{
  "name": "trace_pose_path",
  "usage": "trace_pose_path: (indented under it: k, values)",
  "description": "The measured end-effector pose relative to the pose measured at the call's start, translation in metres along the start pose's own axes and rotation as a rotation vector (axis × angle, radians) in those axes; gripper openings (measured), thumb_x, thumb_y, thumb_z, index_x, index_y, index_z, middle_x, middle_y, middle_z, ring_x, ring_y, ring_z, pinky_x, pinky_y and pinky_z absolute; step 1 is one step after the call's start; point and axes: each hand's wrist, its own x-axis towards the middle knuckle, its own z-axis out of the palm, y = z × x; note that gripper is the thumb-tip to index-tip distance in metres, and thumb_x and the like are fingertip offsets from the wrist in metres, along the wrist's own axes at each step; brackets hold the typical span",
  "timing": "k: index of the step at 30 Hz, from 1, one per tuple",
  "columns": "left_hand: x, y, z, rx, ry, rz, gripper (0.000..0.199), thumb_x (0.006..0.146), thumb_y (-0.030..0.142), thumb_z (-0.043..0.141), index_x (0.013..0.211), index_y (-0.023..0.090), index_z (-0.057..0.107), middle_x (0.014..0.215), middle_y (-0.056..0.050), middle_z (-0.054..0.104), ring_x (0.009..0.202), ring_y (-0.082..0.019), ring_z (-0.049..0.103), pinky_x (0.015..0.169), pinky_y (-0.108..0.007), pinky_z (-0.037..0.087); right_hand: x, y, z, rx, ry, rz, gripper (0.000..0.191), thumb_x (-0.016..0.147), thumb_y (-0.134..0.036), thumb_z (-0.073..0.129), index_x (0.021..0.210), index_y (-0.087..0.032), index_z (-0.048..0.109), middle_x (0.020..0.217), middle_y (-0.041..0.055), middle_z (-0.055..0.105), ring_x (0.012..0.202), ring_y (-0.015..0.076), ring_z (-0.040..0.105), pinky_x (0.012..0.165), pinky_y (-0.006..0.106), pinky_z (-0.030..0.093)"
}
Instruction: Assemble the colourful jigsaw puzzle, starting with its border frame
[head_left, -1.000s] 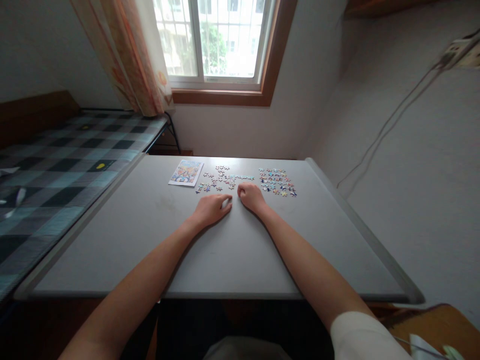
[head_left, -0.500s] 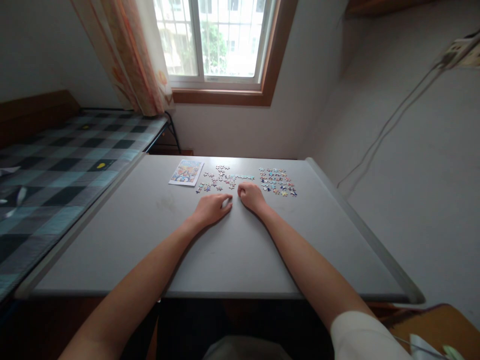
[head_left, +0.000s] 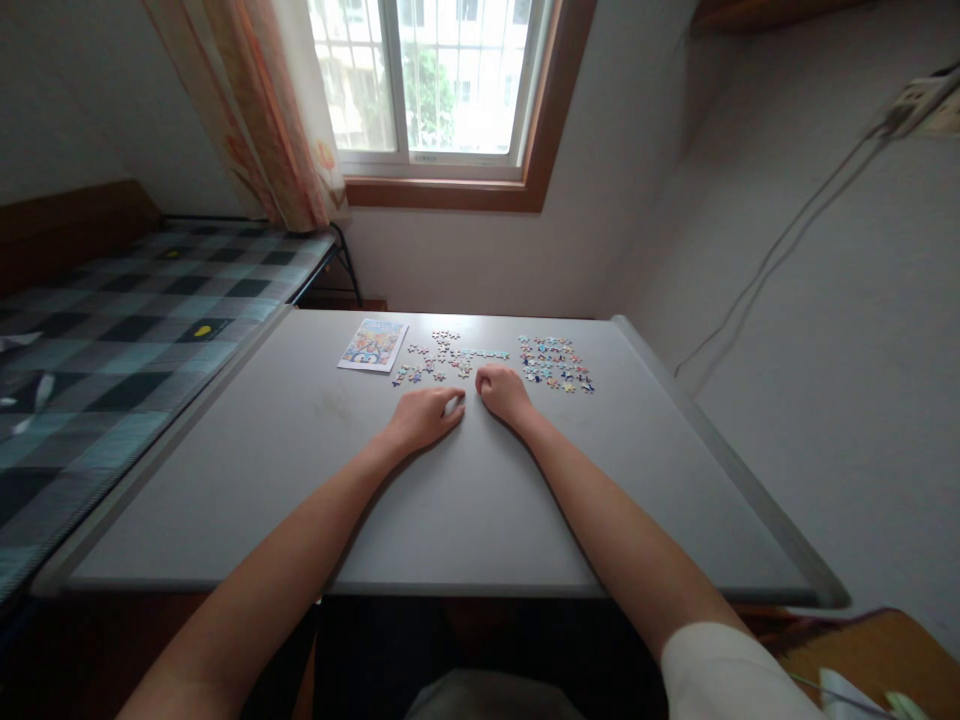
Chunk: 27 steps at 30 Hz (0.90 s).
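My left hand (head_left: 426,417) rests on the white table (head_left: 465,500), thumb and forefinger curved with a gap between them and nothing visible in it. Just to its right lies my right hand (head_left: 504,391), curled into a fist with no object showing; its inner side is hidden. Beyond both hands are scattered jigsaw pieces (head_left: 439,376), with a short teal row of pieces (head_left: 486,354) among them. More jigsaw pieces (head_left: 555,364) lie in rough rows past my right hand. At the left is a colourful picture sheet (head_left: 373,346), apart from my left hand.
A bed with a checked cover (head_left: 172,330) stands along the table's left side. Raised grey edging (head_left: 727,460) borders the table on the right. A cable (head_left: 765,262) hangs down the right wall. At lower right is a brown seat (head_left: 877,655) with things on it.
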Motion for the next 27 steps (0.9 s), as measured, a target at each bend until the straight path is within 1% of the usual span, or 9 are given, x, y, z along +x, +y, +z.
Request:
trace_pose_path:
  k: [9,14,19,21,23,25,27]
  values:
    - [-0.0009,0.0006,-0.0013,-0.006,0.01,0.011,0.035,0.09,0.04,0.048,0.118,0.027,0.066,0.081,-0.002,0.071,0.072,-0.017,0.064,0.066,-0.024,0.042,-0.0002,0.001,0.0012,0.014,-0.003,0.005,0.026,0.078,-0.01,0.045,0.065,-0.019,0.065,0.077,0.0041,0.066,0.074,0.0156,0.055,0.069,0.026,0.034]
    - [-0.0007,0.0004,-0.0016,-0.006,0.005,0.006,0.035,0.09,0.039,0.048,0.118,0.027,0.065,0.082,-0.002,0.071,0.075,-0.017,0.065,0.069,-0.024,0.043,-0.0003,-0.0003,-0.0001,0.019,-0.003,0.004,0.025,0.077,-0.01,0.044,0.064,-0.019,0.064,0.076,0.0039,0.065,0.073,0.0154,0.054,0.068,0.026,0.034]
    - [-0.0011,0.0027,-0.0023,-0.001,-0.015,0.0,0.034,0.091,0.04,0.048,0.118,0.028,0.064,0.082,-0.002,0.07,0.077,-0.018,0.065,0.07,-0.025,0.042,-0.0004,0.0022,0.0019,0.051,0.015,-0.005,0.027,0.078,-0.009,0.043,0.065,-0.019,0.065,0.078,0.0045,0.064,0.075,0.0167,0.054,0.072,0.028,0.038]
    - [-0.0006,0.0042,-0.0025,0.014,-0.022,-0.034,0.033,0.091,0.04,0.048,0.116,0.026,0.062,0.083,-0.002,0.07,0.078,-0.019,0.065,0.069,-0.025,0.042,0.0,0.004,0.0043,0.079,0.058,-0.036,0.028,0.079,-0.008,0.043,0.072,-0.019,0.068,0.084,0.0055,0.064,0.083,0.0181,0.055,0.079,0.029,0.04]
    - [0.0008,0.0041,-0.0022,0.038,0.002,-0.117,0.03,0.09,0.039,0.048,0.112,0.023,0.061,0.084,-0.004,0.07,0.078,-0.02,0.065,0.068,-0.026,0.041,0.0002,0.0047,0.0066,0.095,0.114,-0.102,0.031,0.079,-0.007,0.043,0.09,-0.019,0.07,0.095,0.0071,0.065,0.095,0.0204,0.053,0.088,0.032,0.04]
    - [0.0025,0.0017,-0.0017,0.065,0.056,-0.214,0.027,0.091,0.039,0.046,0.103,0.021,0.062,0.083,-0.005,0.07,0.078,-0.021,0.065,0.067,-0.027,0.04,-0.0002,0.0029,0.0079,0.089,0.14,-0.184,0.04,0.081,-0.007,0.044,0.111,-0.019,0.066,0.111,0.0085,0.064,0.106,0.0228,0.049,0.095,0.035,0.038]
    - [0.0039,-0.0022,-0.0012,0.093,0.088,-0.279,0.028,0.092,0.039,0.043,0.089,0.021,0.064,0.08,-0.006,0.07,0.076,-0.021,0.064,0.065,-0.027,0.04,-0.0015,-0.0012,0.008,0.064,0.123,-0.247,0.044,0.085,-0.011,0.045,0.126,-0.019,0.059,0.125,0.0085,0.06,0.113,0.0252,0.044,0.1,0.039,0.035]
